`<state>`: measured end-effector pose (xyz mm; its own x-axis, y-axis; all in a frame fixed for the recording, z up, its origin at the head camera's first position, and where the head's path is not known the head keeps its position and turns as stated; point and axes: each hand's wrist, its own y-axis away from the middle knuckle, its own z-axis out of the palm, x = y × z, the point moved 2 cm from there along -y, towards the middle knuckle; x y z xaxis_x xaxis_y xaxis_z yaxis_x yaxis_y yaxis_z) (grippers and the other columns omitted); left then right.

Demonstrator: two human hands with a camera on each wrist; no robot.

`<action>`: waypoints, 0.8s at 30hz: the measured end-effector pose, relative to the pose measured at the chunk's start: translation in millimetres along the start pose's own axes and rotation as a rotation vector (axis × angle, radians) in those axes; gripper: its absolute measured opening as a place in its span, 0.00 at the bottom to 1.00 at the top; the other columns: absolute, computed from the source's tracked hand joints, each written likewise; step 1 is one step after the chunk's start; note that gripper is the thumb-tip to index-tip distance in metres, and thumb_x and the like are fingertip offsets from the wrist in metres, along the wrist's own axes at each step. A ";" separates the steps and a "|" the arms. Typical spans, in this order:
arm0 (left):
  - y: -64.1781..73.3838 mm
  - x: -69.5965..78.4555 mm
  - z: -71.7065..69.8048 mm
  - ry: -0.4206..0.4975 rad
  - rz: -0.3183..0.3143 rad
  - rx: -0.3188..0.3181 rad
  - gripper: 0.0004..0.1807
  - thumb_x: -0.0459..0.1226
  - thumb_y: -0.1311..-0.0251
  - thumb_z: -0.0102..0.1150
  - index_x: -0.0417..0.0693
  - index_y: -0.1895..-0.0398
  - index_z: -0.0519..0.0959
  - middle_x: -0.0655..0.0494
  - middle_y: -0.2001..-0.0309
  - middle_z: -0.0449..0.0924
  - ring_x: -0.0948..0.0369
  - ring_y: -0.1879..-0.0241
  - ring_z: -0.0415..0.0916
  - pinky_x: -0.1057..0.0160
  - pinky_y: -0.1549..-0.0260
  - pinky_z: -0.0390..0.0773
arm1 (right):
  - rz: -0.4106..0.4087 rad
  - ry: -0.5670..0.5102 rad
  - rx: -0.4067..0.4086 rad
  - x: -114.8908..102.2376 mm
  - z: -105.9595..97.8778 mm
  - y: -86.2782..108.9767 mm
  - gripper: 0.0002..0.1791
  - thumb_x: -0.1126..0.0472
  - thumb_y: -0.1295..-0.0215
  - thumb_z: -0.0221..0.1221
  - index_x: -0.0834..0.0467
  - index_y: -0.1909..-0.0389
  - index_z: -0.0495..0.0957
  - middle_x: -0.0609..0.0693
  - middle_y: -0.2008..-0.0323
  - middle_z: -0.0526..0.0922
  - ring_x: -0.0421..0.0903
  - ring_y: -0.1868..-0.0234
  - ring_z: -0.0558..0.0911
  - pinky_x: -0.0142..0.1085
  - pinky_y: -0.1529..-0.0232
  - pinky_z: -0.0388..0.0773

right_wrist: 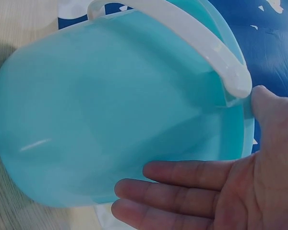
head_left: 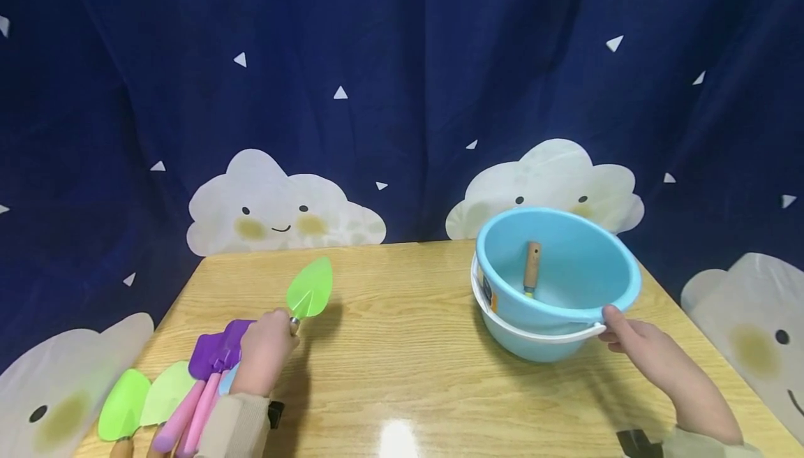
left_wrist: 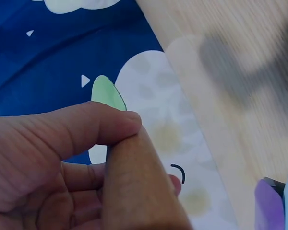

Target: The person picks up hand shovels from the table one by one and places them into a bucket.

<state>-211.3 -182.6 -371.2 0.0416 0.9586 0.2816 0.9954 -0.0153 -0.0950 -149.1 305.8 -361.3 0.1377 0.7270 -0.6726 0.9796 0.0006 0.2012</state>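
My left hand (head_left: 266,350) holds a small trowel by its wooden handle (left_wrist: 137,187), thumb pressed along the wood in the left wrist view. The trowel's light green leaf-shaped blade (head_left: 310,289) points up and away over the table. On the right, a light blue bucket (head_left: 540,345) leans towards me. My right hand (head_left: 650,350) grips its near rim, thumb over the edge and fingers stretched along the outer wall. The bucket's white handle (right_wrist: 192,36) hangs down across its outside. Inside the bucket stands a wooden tool handle (head_left: 532,264), its lower end hidden.
By my left forearm lie several toy garden tools: a green trowel (head_left: 123,405), a pale green one (head_left: 168,394), a purple tool (head_left: 216,350) and pink handles (head_left: 204,412). A dark blue curtain (head_left: 402,95) with clouds hangs behind the wooden table (head_left: 389,318).
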 end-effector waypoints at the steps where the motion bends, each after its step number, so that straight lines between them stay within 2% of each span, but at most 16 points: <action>1: -0.8 0.6 -0.2 0.002 -0.002 -0.004 0.09 0.29 0.58 0.60 0.39 0.84 0.69 0.49 0.83 0.71 0.49 0.81 0.71 0.51 0.85 0.71 | 0.001 0.000 -0.001 -0.2 0.0 0.0 0.43 0.43 0.31 0.22 0.82 0.48 0.61 0.73 0.55 0.73 0.65 0.55 0.75 0.57 0.54 0.67; 7: -6.0 5.3 -2.4 0.012 -0.004 -0.016 0.07 0.30 0.55 0.60 0.38 0.81 0.70 0.50 0.82 0.70 0.54 0.81 0.69 0.52 0.84 0.71 | -0.004 0.001 0.001 -1.0 -0.9 -0.1 0.42 0.43 0.31 0.22 0.82 0.48 0.60 0.73 0.55 0.73 0.65 0.56 0.75 0.57 0.55 0.67; 15: -12.2 12.7 -9.4 0.004 0.026 0.021 0.08 0.29 0.54 0.61 0.32 0.76 0.71 0.48 0.82 0.71 0.54 0.83 0.71 0.55 0.86 0.72 | -0.001 0.003 -0.001 -0.4 -0.9 -0.1 0.43 0.43 0.31 0.22 0.82 0.48 0.60 0.73 0.55 0.73 0.65 0.56 0.75 0.57 0.55 0.67; 24: -20.3 24.4 -13.8 -0.026 0.042 0.037 0.09 0.31 0.53 0.61 0.34 0.77 0.71 0.48 0.81 0.72 0.51 0.80 0.74 0.52 0.81 0.73 | -0.024 -0.003 0.015 0.5 -0.5 0.5 0.42 0.43 0.31 0.24 0.82 0.48 0.62 0.72 0.56 0.74 0.64 0.56 0.76 0.57 0.55 0.67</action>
<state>-229.2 -162.9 -349.2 0.0803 0.9644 0.2520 0.9889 -0.0454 -0.1414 -148.6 306.5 -361.2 0.1142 0.7245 -0.6797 0.9848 0.0078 0.1738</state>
